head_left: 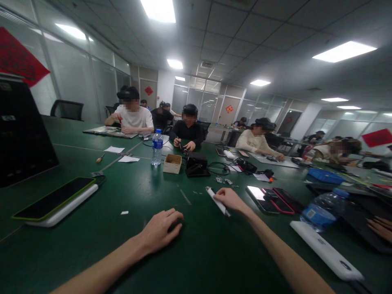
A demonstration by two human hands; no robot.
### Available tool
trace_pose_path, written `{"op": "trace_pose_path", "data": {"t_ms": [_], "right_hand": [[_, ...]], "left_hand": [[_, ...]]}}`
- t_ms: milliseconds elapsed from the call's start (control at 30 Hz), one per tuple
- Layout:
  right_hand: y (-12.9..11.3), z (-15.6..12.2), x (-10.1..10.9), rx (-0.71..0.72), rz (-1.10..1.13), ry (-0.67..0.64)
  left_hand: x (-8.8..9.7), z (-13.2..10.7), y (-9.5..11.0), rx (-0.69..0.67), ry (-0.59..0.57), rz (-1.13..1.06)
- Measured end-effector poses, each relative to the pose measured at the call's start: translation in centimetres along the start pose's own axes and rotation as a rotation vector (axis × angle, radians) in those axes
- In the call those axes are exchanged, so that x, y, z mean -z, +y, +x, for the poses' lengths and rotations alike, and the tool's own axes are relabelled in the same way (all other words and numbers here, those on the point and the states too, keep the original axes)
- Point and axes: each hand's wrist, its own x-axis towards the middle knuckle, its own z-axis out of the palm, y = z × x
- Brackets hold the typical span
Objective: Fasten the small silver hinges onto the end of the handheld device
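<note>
My right hand (229,198) grips a slim white bar-shaped object (217,202) with dark ends, held low at the green table; its exact kind I cannot make out. Palm down on the table, my left hand (162,228) holds nothing, its fingers loosely bent and the thumb apart. Just beyond the white bar lie several small metal parts (219,179). A thin clear strip (185,197) rests between the two hands, farther off. Left of my left hand is a small white scrap (124,212).
A water bottle (157,148), a small box (172,163) and a black stand (197,164) are ahead. Phones (262,199), another bottle (324,210) and a white power bank (326,250) lie right. A green-edged phone (56,198) sits left. Co-workers (186,130) sit opposite.
</note>
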Motion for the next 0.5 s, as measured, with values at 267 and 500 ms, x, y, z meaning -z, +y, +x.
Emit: {"op": "trace_pose_path", "data": {"t_ms": [267, 500], "right_hand": [[-7.0, -8.8, -7.7, 0.224, -0.217, -0.175], [-7.0, -10.1, -9.0, 0.304, -0.222, -0.178]], "left_hand": [[-0.4, 0.2, -0.5, 0.069, 0.048, -0.05], [-0.4, 0.2, -0.6, 0.03, 0.028, -0.044]]}}
